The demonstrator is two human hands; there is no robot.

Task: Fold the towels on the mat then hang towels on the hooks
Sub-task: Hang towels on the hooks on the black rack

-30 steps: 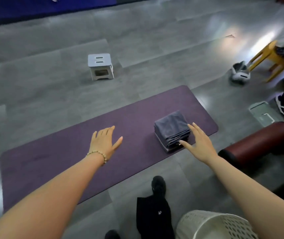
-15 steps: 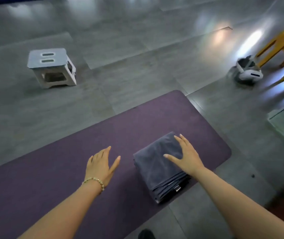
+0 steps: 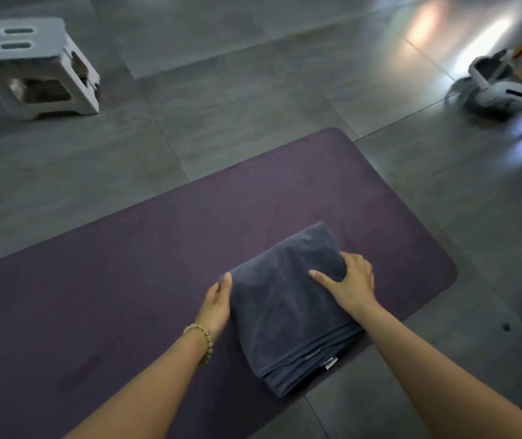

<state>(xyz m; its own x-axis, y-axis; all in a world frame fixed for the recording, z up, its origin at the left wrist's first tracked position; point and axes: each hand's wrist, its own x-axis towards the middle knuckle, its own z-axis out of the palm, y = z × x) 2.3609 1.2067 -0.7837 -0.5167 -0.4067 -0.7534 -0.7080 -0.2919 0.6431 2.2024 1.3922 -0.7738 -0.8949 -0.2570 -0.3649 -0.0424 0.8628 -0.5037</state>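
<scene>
L forearm (image 3: 145, 384) & R forearm (image 3: 443, 365) bare to frame edge; L hand (image 3: 218, 304), R hand (image 3: 353, 282) bare too; single-strand beaded bracelet (image 3: 202, 339) round L wrist, small pale gold-ish beads.

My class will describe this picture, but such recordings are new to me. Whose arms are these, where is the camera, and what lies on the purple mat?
No machine here: these are a person's two bare arms, filmed by one wide-angle camera worn on the head, looking forward and down. A stack of folded grey towels lies on the purple mat, spread on a grey tiled floor. The left hand, bead bracelet at the wrist, holds the stack's left side. The right hand grips its right side, fingers curled over the edge. Beyond the mat stand a small grey step stool and a white device I cannot identify. No hooks are in view.
</scene>
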